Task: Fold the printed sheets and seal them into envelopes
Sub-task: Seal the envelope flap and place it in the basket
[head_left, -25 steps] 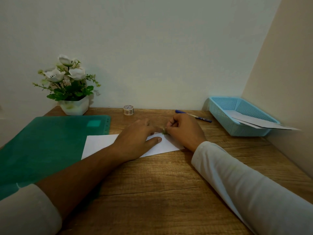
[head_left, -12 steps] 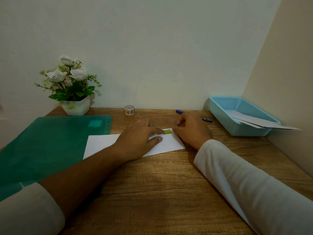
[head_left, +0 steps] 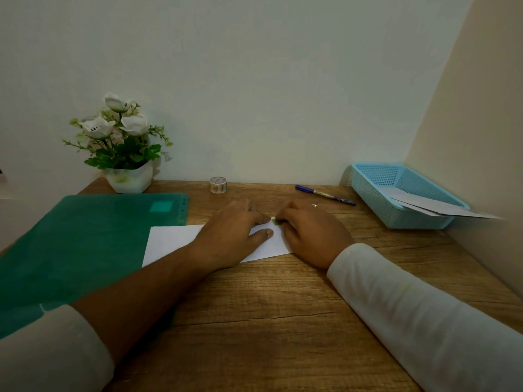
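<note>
A white envelope (head_left: 172,239) lies flat on the wooden desk, in the middle. My left hand (head_left: 229,236) rests on it with straight fingers and presses it down. My right hand (head_left: 311,233) sits at the envelope's right end. Its curled fingertips hold a small green piece of tape (head_left: 275,221) against the envelope's top edge. Only a sliver of the tape shows between the two hands. The part of the envelope under my hands is hidden.
A green plastic folder (head_left: 85,244) covers the desk's left side. At the back stand a potted white flower (head_left: 124,148), a small tape roll (head_left: 218,184) and a blue pen (head_left: 325,195). A blue basket (head_left: 376,190) at the right wall holds envelopes (head_left: 435,207).
My right hand slid right, baring the green tape on the envelope, then came back left over it. My left hand stayed pressed on the envelope.
</note>
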